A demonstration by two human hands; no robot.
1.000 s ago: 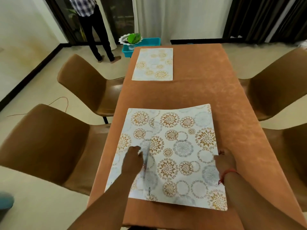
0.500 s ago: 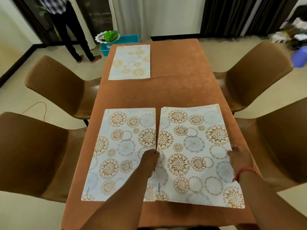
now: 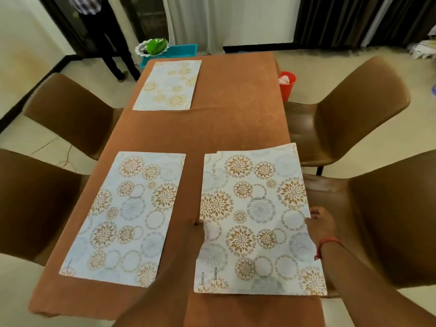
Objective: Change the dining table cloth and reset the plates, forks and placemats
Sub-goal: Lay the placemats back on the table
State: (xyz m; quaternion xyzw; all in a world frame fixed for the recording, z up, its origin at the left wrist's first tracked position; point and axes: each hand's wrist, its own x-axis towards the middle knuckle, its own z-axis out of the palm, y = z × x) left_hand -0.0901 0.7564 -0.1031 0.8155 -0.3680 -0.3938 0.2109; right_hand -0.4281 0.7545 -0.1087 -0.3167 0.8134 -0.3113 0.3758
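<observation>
My left hand (image 3: 197,228) and right hand (image 3: 319,223) pinch stacked placemats (image 3: 257,220), lower right of frame, overhanging tabletop (image 3: 236,123) edge. Risk: lower mat drags along, slides off.

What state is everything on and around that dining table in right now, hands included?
Tablecloth: spread over the table.
Far placemat: lying flat.
Near left placemat: lying flat, untouched.
Right stack of placemats: two mats overlapped, far corner lifted, jutting past the table's right edge.
Left hand: on the stack's left edge, grip unclear.
Right hand: holds the stack's right edge.
Red bucket: upright on the floor.
</observation>
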